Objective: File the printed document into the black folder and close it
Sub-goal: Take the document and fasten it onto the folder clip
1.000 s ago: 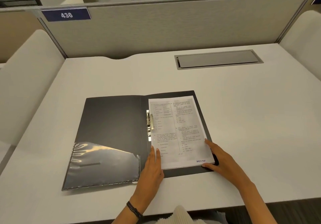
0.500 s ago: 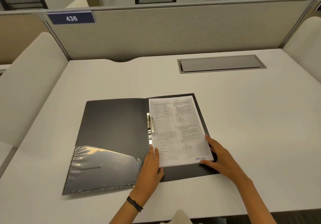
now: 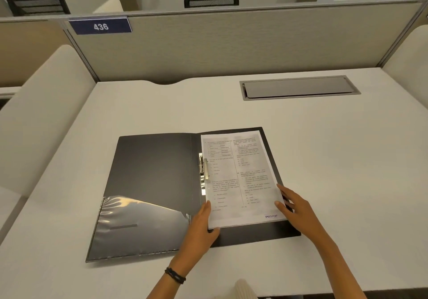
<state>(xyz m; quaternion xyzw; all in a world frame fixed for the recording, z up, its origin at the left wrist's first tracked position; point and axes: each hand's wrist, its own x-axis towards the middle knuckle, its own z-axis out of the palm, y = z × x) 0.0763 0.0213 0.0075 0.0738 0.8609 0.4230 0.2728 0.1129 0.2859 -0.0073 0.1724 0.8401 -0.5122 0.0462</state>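
The black folder [image 3: 152, 173] lies open flat on the white desk. A printed document [image 3: 238, 178] rests on its right half, its left edge under the metal clip [image 3: 204, 169] at the spine. My left hand [image 3: 201, 226] grips the sheet's lower left corner, thumb under the bottom edge. My right hand [image 3: 295, 208] holds the lower right edge with fingers on the paper. A clear plastic pocket [image 3: 139, 224] covers the lower part of the left flap.
The desk [image 3: 335, 159] has a grey cable hatch [image 3: 298, 87] at the back right. A beige partition [image 3: 231, 43] with a blue "436" sign [image 3: 101, 26] closes off the far edge. Curved side panels stand left and right.
Both hands have slid the document a little farther up the folder's right half. The view has tilted slightly downward. The folder stays open in the same place.
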